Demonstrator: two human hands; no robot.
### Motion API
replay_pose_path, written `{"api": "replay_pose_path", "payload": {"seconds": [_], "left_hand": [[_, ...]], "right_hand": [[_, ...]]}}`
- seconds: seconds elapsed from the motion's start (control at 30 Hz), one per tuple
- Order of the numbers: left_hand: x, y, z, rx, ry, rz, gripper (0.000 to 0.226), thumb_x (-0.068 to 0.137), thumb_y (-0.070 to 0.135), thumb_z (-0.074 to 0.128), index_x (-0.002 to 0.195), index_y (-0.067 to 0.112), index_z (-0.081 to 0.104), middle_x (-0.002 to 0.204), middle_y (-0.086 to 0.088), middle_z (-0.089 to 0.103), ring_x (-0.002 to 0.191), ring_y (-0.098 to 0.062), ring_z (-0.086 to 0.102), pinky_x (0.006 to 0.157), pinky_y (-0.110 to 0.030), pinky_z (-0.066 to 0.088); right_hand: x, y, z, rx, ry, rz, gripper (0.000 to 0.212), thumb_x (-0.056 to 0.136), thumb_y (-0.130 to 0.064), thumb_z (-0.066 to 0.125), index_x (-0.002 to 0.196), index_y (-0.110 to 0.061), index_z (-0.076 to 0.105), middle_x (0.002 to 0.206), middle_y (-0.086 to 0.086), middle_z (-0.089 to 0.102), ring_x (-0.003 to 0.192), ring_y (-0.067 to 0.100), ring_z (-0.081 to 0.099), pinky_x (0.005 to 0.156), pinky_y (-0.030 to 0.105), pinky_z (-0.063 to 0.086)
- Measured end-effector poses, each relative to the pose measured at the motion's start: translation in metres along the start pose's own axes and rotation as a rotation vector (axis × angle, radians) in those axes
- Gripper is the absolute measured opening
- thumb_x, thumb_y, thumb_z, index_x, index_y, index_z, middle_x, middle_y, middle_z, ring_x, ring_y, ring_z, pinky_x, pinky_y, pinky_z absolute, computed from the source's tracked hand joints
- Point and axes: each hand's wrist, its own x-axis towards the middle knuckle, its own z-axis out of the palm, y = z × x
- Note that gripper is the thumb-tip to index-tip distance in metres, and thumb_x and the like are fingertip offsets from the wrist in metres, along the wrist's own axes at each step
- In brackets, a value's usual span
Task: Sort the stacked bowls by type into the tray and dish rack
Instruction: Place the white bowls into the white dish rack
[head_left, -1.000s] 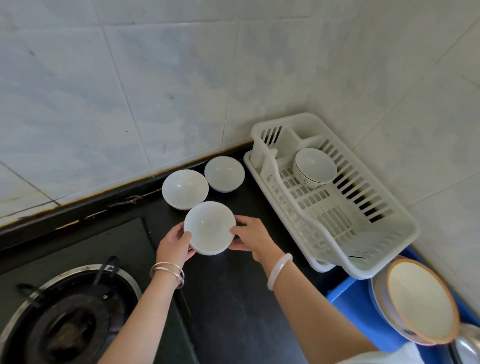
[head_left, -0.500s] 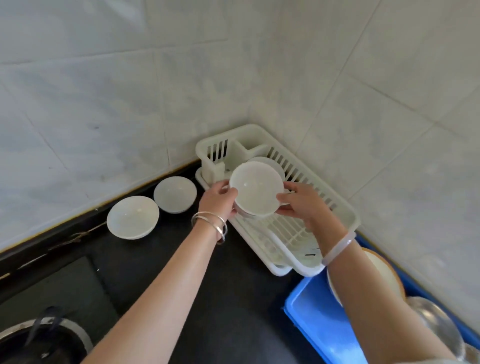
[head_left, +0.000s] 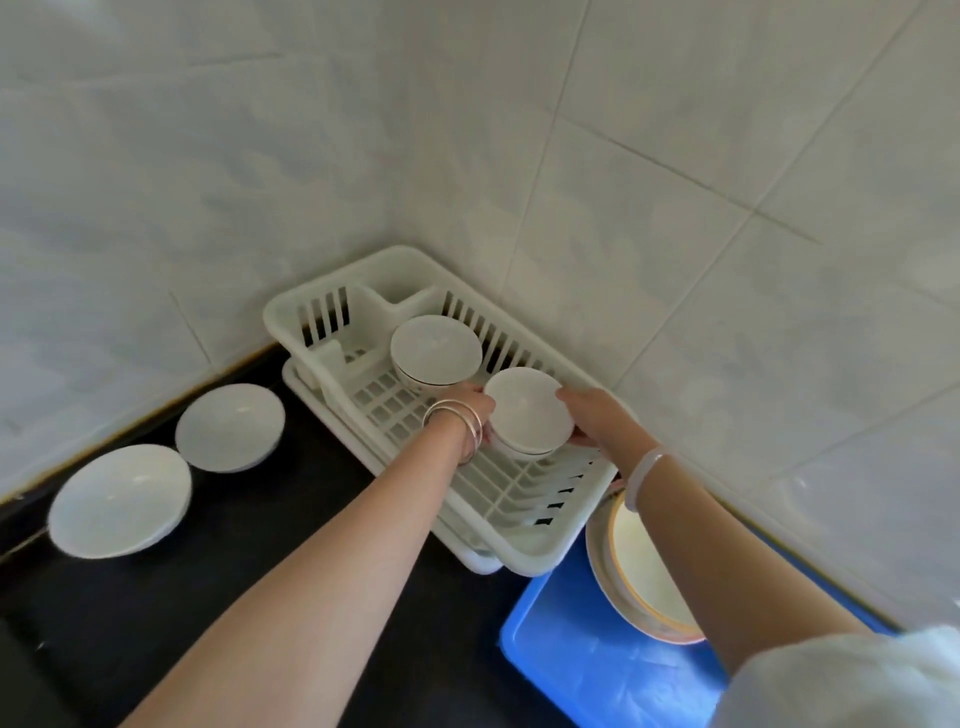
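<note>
Head view: both hands (head_left: 474, 410) grip white bowl (head_left: 527, 408) inside dish rack (head_left: 524, 551)

No legible text, labels, brands or numbers are showing on any surface; the dish rack (head_left: 524, 540), bowls and wall tiles are reading blank.

Your dish rack (head_left: 322, 317) stands in the wall corner at 12 o'clock, with two bowls in it. Two other bowls lie on the counter (head_left: 311, 519) at 9 o'clock. The tray (head_left: 571, 654) sits at 4 o'clock.
</note>
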Motion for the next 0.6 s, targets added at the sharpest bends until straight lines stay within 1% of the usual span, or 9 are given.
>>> {"api": "replay_pose_path", "payload": {"seconds": [0.03,0.07,0.13,0.2,0.27,0.33,0.43,0.53,0.6], "left_hand": [[0.003,0.0,0.003,0.03,-0.001,-0.012,0.038,0.087,-0.005,0.036,0.12,0.001,0.054,0.057,-0.01,0.058,0.02,-0.005,0.046,0.059,-0.039,0.049],[0.006,-0.002,0.006,0.048,-0.004,-0.017,0.039,0.087,-0.006,0.035,0.122,0.0,0.052,0.066,-0.013,0.06,0.02,-0.005,0.046,0.059,-0.039,0.049],[0.013,-0.005,0.011,0.057,-0.012,-0.018,0.041,0.086,-0.008,0.033,0.123,-0.001,0.051,0.094,-0.016,0.055,0.035,-0.016,0.055,0.067,-0.046,0.052],[0.019,-0.009,0.013,0.064,-0.019,-0.032,0.042,0.086,-0.009,0.032,0.123,-0.003,0.051,0.103,-0.018,0.052,0.054,-0.025,0.051,0.079,-0.053,0.05],[0.026,-0.013,0.014,0.093,-0.028,-0.039,0.04,0.087,-0.009,0.032,0.122,-0.003,0.052,0.11,-0.021,0.056,0.059,-0.026,0.051,0.078,-0.052,0.051],[0.03,-0.018,0.014,0.089,-0.034,-0.039,0.04,0.087,-0.009,0.033,0.121,0.0,0.053,0.12,-0.024,0.056,0.068,-0.03,0.055,0.075,-0.05,0.052],[0.033,-0.023,0.013,0.012,-0.055,-0.086,0.041,0.087,-0.009,0.036,0.124,0.002,0.051,0.127,-0.022,0.052,0.095,-0.035,0.053,0.081,-0.049,0.053],[0.032,-0.026,0.012,-0.02,-0.096,-0.111,0.042,0.087,-0.009,0.038,0.126,0.002,0.049,0.131,-0.023,0.05,0.114,-0.041,0.052,0.088,-0.048,0.051],[0.031,-0.027,0.011,-0.021,-0.116,-0.11,0.042,0.088,-0.009,0.039,0.127,0.001,0.049,0.132,-0.023,0.049,0.118,-0.042,0.05,0.092,-0.049,0.049]], "right_hand": [[0.004,0.001,0.0,-0.014,-0.003,0.017,0.034,0.095,-0.034,0.048,0.118,-0.009,0.052,0.094,0.011,0.06,0.097,0.032,0.062,0.087,0.042,0.055],[0.008,0.003,-0.001,-0.033,-0.006,0.032,0.037,0.095,-0.036,0.048,0.12,-0.009,0.052,0.099,0.012,0.059,0.101,0.033,0.062,0.089,0.044,0.054],[0.015,0.005,-0.001,-0.087,-0.014,0.052,0.044,0.094,-0.041,0.048,0.124,-0.009,0.051,0.104,0.013,0.06,0.101,0.033,0.062,0.09,0.045,0.054],[0.018,0.005,0.0,-0.134,-0.026,0.068,0.049,0.093,-0.044,0.048,0.127,-0.008,0.05,0.111,0.014,0.061,0.101,0.032,0.062,0.085,0.041,0.055],[0.021,0.003,0.001,-0.168,-0.044,0.082,0.051,0.094,-0.045,0.047,0.13,-0.009,0.048,0.119,0.014,0.061,0.101,0.031,0.062,0.081,0.038,0.055],[0.022,0.002,0.002,-0.208,-0.064,0.085,0.051,0.094,-0.044,0.046,0.131,-0.009,0.047,0.121,0.014,0.061,0.1,0.031,0.063,0.086,0.039,0.054],[0.022,0.004,0.001,-0.34,-0.068,0.048,0.047,0.095,-0.041,0.045,0.127,-0.007,0.051,0.114,0.012,0.063,0.098,0.029,0.063,0.091,0.039,0.052],[0.023,0.006,-0.001,-0.398,-0.044,0.034,0.04,0.095,-0.038,0.045,0.12,-0.007,0.055,0.097,0.009,0.06,0.088,0.026,0.06,0.081,0.034,0.051],[0.02,0.006,-0.001,-0.436,-0.035,0.018,0.036,0.096,-0.037,0.044,0.113,-0.007,0.056,0.095,0.008,0.059,0.085,0.025,0.057,0.079,0.033,0.049]]}}
